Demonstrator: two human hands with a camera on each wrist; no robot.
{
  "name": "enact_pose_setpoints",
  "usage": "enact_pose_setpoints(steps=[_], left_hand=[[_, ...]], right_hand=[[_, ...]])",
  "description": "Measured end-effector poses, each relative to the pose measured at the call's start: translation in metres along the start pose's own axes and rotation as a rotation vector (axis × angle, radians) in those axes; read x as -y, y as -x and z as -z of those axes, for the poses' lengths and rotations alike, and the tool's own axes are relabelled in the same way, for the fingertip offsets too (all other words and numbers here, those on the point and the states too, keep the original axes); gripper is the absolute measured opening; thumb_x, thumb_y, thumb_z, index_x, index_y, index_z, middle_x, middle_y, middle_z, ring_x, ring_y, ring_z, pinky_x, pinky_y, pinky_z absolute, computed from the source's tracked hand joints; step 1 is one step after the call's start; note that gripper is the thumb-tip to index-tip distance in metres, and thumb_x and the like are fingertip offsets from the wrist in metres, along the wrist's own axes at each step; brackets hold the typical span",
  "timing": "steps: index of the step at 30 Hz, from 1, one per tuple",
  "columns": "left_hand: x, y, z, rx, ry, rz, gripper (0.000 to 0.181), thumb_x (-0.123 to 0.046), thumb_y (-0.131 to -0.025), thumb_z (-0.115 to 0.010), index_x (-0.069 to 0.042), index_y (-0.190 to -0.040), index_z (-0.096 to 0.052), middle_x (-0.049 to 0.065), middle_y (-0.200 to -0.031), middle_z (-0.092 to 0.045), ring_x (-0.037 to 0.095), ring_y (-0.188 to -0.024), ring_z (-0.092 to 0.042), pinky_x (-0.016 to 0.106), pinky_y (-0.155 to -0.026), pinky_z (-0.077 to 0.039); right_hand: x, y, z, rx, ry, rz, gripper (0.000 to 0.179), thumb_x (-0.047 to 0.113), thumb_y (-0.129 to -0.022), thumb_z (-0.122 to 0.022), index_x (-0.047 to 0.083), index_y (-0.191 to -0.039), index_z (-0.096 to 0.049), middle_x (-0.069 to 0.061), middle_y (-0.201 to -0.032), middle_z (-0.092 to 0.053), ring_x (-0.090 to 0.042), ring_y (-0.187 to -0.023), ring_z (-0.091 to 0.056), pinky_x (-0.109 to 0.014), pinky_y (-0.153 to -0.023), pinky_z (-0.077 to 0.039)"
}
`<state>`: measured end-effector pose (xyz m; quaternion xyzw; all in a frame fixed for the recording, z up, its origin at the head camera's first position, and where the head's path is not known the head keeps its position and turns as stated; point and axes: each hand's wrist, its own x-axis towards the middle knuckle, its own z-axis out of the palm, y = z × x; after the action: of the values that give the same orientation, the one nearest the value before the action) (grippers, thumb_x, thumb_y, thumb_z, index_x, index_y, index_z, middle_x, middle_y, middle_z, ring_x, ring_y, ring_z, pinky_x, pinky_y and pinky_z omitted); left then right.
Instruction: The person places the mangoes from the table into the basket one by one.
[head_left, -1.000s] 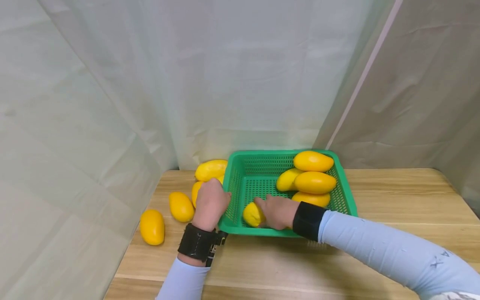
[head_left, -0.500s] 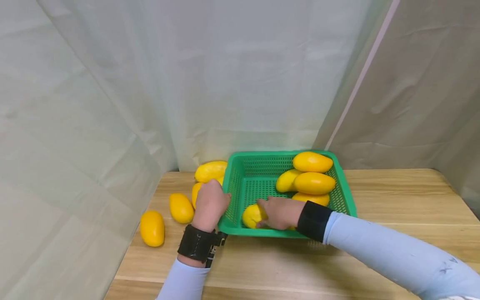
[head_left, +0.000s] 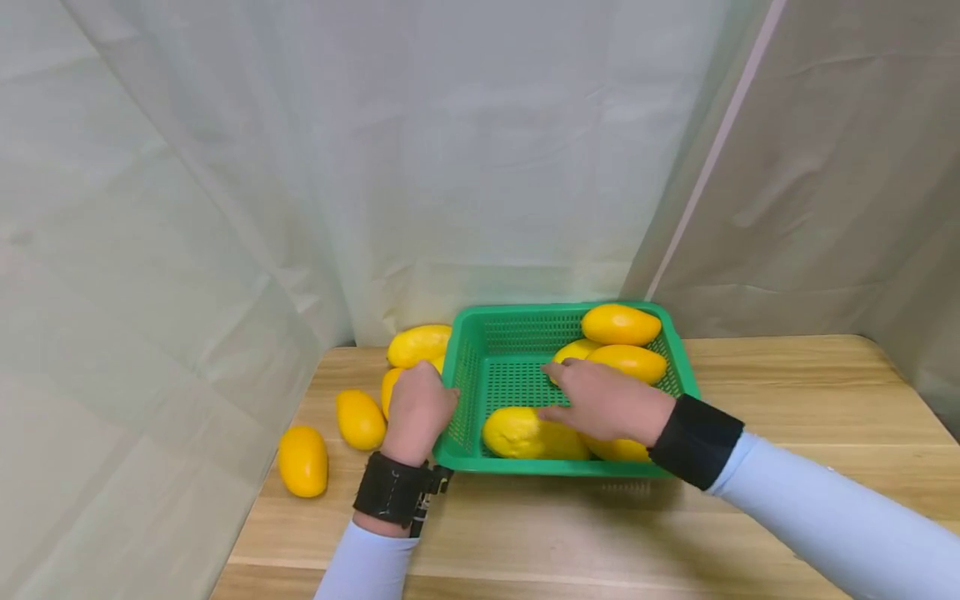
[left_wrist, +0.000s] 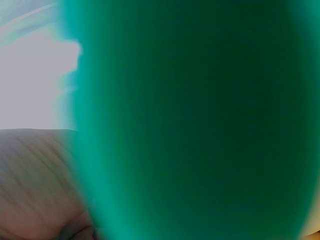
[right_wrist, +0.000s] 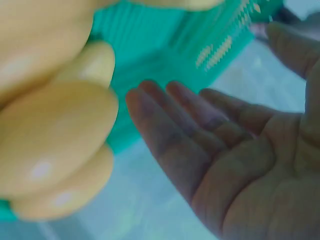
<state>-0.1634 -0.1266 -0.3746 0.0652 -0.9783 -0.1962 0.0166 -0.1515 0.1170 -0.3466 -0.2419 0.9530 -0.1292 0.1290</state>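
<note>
A green plastic basket [head_left: 480, 465] stands on the wooden table with several yellow mangoes inside. My left hand [head_left: 422, 410] grips its left rim, thumb over the edge; the blurred green wall [left_wrist: 200, 120] fills most of the left wrist view. My right hand [head_left: 611, 402] is over the basket's right half, above a paler, dimpled mango [head_left: 517, 435] lying along the front wall. Its fingers [right_wrist: 170, 135] are extended and hold nothing in the right wrist view. Further mangoes, including one at the back right [head_left: 621, 324] and one just ahead of it [head_left: 633, 362], are stacked beyond that hand.
Left of the basket, two mangoes lie on the table, one near the edge [head_left: 303, 461] and another [head_left: 360, 419] closer in. More mangoes [head_left: 418, 344] sit behind my left hand, partly hidden. Pale curtains [head_left: 487, 150] hang along the table's back and left sides.
My right hand has let go of the dimpled mango at the front and lifted away to the right, fingers opening. The left hand has stayed at the rim.
</note>
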Motion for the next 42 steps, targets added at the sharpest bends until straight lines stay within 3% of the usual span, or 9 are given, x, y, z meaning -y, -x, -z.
enact_pose_setpoints(steps=[3, 7, 9, 12, 15, 21, 29, 36, 42], left_hand=[[0.0, -0.001, 0.0, -0.006, 0.005, -0.005, 0.029, -0.025, -0.08, -0.071, -0.002, -0.067, -0.06, 0.007, -0.055, -0.056, 0.017, -0.045, -0.054, 0.025, -0.039, -0.039], [0.001, -0.001, -0.001, -0.006, 0.006, -0.004, 0.029, -0.026, -0.08, -0.071, -0.002, -0.066, -0.06, 0.007, -0.055, -0.056, 0.017, -0.045, -0.054, 0.025, -0.038, -0.039], [0.001, -0.001, -0.001, -0.003, 0.007, 0.003, 0.029, -0.026, -0.08, -0.071, -0.003, -0.066, -0.059, 0.007, -0.055, -0.056, 0.017, -0.045, -0.054, 0.025, -0.039, -0.039], [0.001, -0.002, -0.001, 0.004, 0.008, 0.013, 0.028, -0.025, -0.081, -0.07, -0.003, -0.067, -0.059, 0.008, -0.055, -0.056, 0.018, -0.045, -0.054, 0.025, -0.039, -0.04], [0.002, -0.002, -0.001, 0.015, 0.01, 0.013, 0.028, -0.025, -0.081, -0.07, -0.002, -0.069, -0.06, 0.008, -0.055, -0.057, 0.017, -0.045, -0.054, 0.024, -0.038, -0.04], [0.003, -0.003, 0.0, 0.027, 0.016, 0.018, 0.027, -0.025, -0.082, -0.069, -0.001, -0.071, -0.061, 0.008, -0.056, -0.057, 0.017, -0.045, -0.055, 0.024, -0.038, -0.04], [0.004, -0.004, 0.001, 0.014, 0.008, 0.008, 0.028, -0.025, -0.082, -0.07, -0.001, -0.07, -0.06, 0.008, -0.057, -0.057, 0.018, -0.046, -0.054, 0.025, -0.038, -0.04], [0.004, -0.004, 0.0, 0.004, -0.012, 0.0, 0.03, -0.026, -0.082, -0.069, -0.004, -0.066, -0.059, 0.008, -0.057, -0.056, 0.018, -0.047, -0.054, 0.025, -0.039, -0.039], [0.006, -0.003, -0.001, 0.008, 0.039, -0.001, 0.03, -0.027, -0.083, -0.069, -0.005, -0.065, -0.059, 0.007, -0.055, -0.054, 0.017, -0.046, -0.054, 0.025, -0.039, -0.04]], right_hand=[[-0.016, 0.01, 0.017, -0.09, -0.051, -0.054, 0.063, 0.043, -0.091, -0.055, 0.003, -0.137, -0.042, -0.014, -0.129, -0.056, -0.022, -0.103, -0.061, -0.041, -0.092, -0.049], [-0.048, 0.024, 0.032, -0.17, -0.097, -0.176, 0.057, 0.036, -0.093, -0.054, -0.004, -0.132, -0.045, -0.019, -0.117, -0.061, -0.021, -0.081, -0.059, -0.041, -0.08, -0.05], [-0.066, 0.031, 0.034, -0.183, -0.118, -0.233, 0.053, 0.032, -0.093, -0.054, -0.008, -0.127, -0.047, -0.018, -0.099, -0.062, -0.021, -0.07, -0.056, -0.037, -0.069, -0.049], [-0.09, 0.04, 0.03, -0.183, -0.149, -0.294, 0.039, 0.029, -0.092, -0.054, -0.008, -0.104, -0.056, -0.011, -0.074, -0.055, -0.018, -0.058, -0.05, -0.03, -0.054, -0.043], [-0.107, 0.047, 0.023, -0.166, -0.182, -0.32, 0.029, 0.027, -0.091, -0.055, -0.001, -0.084, -0.054, -0.004, -0.06, -0.044, -0.016, -0.048, -0.047, -0.026, -0.047, -0.039], [-0.121, 0.05, 0.01, -0.166, -0.19, -0.325, 0.028, 0.025, -0.089, -0.058, -0.001, -0.077, -0.058, -0.003, -0.056, -0.047, -0.014, -0.046, -0.047, -0.025, -0.046, -0.039], [-0.122, 0.047, 0.007, -0.104, -0.353, -0.387, 0.031, 0.023, -0.091, -0.054, -0.008, -0.091, -0.061, -0.008, -0.07, -0.063, -0.012, -0.053, -0.063, -0.027, -0.053, -0.053], [-0.122, 0.044, 0.007, -0.108, -0.348, -0.414, 0.028, 0.022, -0.09, -0.055, -0.002, -0.079, -0.06, -0.008, -0.067, -0.06, -0.013, -0.051, -0.063, -0.028, -0.053, -0.054], [-0.122, 0.043, 0.006, -0.11, -0.353, -0.424, 0.026, 0.021, -0.089, -0.054, -0.002, -0.076, -0.058, -0.01, -0.068, -0.061, -0.013, -0.05, -0.063, -0.028, -0.051, -0.054]])
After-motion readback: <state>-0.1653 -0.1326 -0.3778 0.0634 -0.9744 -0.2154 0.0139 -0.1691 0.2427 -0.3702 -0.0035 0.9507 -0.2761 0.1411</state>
